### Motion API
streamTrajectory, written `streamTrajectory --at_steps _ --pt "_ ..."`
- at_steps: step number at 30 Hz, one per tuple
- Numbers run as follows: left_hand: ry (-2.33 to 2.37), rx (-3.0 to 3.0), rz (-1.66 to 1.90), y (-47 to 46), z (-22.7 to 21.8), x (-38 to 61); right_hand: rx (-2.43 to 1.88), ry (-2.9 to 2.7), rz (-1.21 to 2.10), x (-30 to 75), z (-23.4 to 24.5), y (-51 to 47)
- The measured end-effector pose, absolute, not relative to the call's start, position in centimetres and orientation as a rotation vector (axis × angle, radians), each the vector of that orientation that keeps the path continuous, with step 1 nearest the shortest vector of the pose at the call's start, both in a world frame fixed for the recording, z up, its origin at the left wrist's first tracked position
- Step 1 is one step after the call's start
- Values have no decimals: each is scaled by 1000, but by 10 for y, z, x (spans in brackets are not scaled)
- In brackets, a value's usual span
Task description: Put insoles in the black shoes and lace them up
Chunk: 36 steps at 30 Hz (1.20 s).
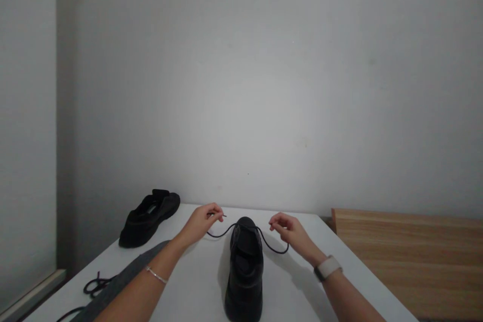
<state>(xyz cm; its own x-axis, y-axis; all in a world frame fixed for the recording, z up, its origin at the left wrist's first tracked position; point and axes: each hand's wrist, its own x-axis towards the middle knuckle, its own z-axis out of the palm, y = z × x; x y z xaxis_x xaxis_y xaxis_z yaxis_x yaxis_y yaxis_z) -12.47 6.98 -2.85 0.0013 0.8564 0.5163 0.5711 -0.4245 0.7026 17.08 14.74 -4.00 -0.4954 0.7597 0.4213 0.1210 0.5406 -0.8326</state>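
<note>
A black shoe [244, 282] stands on the white table in front of me, its heel towards me and its toe towards the wall. A dark shoelace [277, 250] runs through the front of the shoe and hangs out on both sides. My left hand [207, 220], left of the toe, pinches one end of the lace, with the tip poking past the fingers. On the other side my right hand [286, 226] is closed in a pinch on the lace's other end. Both hands are raised a little above the tabletop.
A second black shoe [149, 219] sits at the table's back left. Another dark lace [97, 284] lies coiled at the left beside a grey cloth [124, 276], partly hidden by my left forearm. A wooden panel [407, 261] stands right of the white table [196, 287]; a wall rises behind.
</note>
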Motion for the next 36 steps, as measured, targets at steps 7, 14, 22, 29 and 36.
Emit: streamTrajectory --at_steps 7,14,22,29,36 --pt "1277 1831 1360 75 -55 -102 -638 -2044 774 149 -62 148" --pt "1353 1848 1438 83 -74 -96 -639 -2026 778 143 -69 143" --pt "1425 1883 1471 82 -77 -96 -681 -2020 819 142 -71 140" --pt "1389 1854 1521 82 -78 -93 -664 -2054 839 143 -76 143" --pt "1476 1877 1566 82 -81 -91 -709 -2056 881 142 -79 143"
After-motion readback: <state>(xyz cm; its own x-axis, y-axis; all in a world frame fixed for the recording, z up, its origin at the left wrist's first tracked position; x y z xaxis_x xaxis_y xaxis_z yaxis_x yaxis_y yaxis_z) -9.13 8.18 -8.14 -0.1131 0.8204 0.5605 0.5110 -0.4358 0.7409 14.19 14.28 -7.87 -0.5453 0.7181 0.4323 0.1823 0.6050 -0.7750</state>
